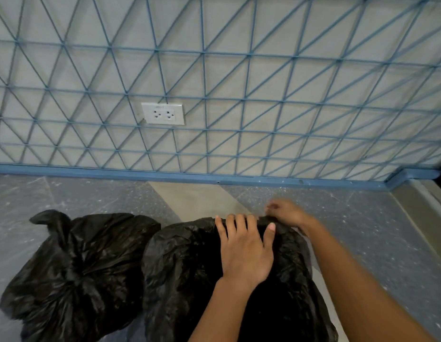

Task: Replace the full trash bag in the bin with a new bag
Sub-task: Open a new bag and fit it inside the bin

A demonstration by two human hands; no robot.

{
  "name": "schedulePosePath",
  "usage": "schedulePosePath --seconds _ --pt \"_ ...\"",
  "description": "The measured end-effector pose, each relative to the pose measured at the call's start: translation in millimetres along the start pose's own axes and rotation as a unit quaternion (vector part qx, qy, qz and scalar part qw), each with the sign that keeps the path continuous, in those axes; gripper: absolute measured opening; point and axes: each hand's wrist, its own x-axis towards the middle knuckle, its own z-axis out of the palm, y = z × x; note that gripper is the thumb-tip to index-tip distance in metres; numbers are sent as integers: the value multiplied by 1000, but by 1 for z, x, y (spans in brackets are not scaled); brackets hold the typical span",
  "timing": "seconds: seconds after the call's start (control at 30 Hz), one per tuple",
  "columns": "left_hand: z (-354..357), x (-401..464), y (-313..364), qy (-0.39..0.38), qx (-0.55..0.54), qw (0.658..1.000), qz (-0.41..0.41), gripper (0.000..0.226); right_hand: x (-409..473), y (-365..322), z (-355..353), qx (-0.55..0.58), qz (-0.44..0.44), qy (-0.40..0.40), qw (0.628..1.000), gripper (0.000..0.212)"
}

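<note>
A full black trash bag, tied at its top, lies on the floor at the lower left. To its right a second black bag is draped over the bin, which it hides completely. My left hand lies flat on this bag's far edge, fingers straight and thumb spread. My right hand is just beyond it at the far right of the edge, fingers curled and pinching the plastic; it is slightly blurred.
The floor is grey speckled tile with a pale strip. A blue baseboard runs along a wall with a blue triangular grid pattern and a white double socket. A corner ledge stands at the right.
</note>
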Motion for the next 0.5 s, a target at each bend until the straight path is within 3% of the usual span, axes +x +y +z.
schedulePosePath --seconds 0.07,0.13,0.17,0.23,0.3,0.33,0.4,0.5 --pt "-19 1 -14 70 -144 987 32 40 -16 -8 -5 6 -17 187 982 20" --pt "-41 0 -44 179 -215 960 19 37 -50 -38 17 35 -112 321 940 27" --pt "-48 -1 -65 219 -235 947 -18 36 -69 -57 39 21 -198 330 923 28" --pt "-47 2 -117 224 -286 914 -179 31 -95 -84 88 -101 -322 269 902 31" --pt "-37 6 -156 123 -344 860 -356 29 -103 -92 121 -227 -336 170 898 44" --pt "-29 6 -162 51 -387 832 -395 36 -101 -92 128 -257 -325 142 899 47" --pt "-13 5 -165 -50 -449 786 -422 46 -94 -87 131 -277 -317 136 897 49" --pt "1 2 -173 -77 -495 763 -408 47 -92 -84 135 -268 -316 148 898 45"
